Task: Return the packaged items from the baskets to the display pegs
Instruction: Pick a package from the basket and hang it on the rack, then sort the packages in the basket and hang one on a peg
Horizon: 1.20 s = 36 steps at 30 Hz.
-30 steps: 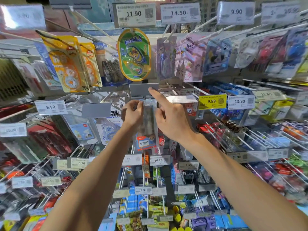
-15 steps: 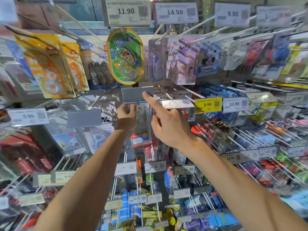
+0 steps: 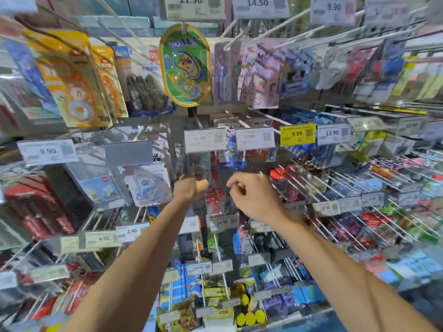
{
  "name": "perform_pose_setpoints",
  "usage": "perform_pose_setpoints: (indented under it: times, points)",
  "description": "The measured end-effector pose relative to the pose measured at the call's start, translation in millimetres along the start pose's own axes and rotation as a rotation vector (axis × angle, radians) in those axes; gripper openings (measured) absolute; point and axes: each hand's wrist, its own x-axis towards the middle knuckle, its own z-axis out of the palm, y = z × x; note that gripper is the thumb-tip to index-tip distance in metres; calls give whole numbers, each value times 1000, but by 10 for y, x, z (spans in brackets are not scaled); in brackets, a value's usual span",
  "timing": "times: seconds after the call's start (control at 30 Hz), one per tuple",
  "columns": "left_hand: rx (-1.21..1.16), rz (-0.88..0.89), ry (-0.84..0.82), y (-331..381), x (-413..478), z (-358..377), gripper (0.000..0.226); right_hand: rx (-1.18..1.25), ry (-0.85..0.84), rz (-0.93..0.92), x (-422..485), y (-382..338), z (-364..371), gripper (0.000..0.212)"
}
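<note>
The left hand shows only its back; its fingers are turned away, so whether they grip the clear package just above cannot be told. That package is smeared and its contents are unreadable, and the price tag over it is too blurred to read. The right hand curls its fingertips in toward the palm, partly out of sight. The left forearm and right forearm are cut by the bottom edge, the 11.90 tag by the top edge. The red packs at the left and the hanging goods at the far right dissolve into blur
</note>
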Motion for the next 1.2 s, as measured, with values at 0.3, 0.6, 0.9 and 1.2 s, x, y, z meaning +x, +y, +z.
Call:
perform_pose_setpoints:
  times: [0.3,0.6,0.9,1.2]
  points:
    - [279,35,34,18,-445,71,38,206,-173,517,-393,357,-81,16]
    - [389,232,-94,703,-1061,504,18,75,-159,490,-831,684,-780,14]
    - [358,590,-311,1677,-2095,1756,39,102,-54,629,-1960,1284,-2110,38]
    - [413,846,-601,2810,-3421,3326,64,-65,53,902,-3592,1961,-3594,54]
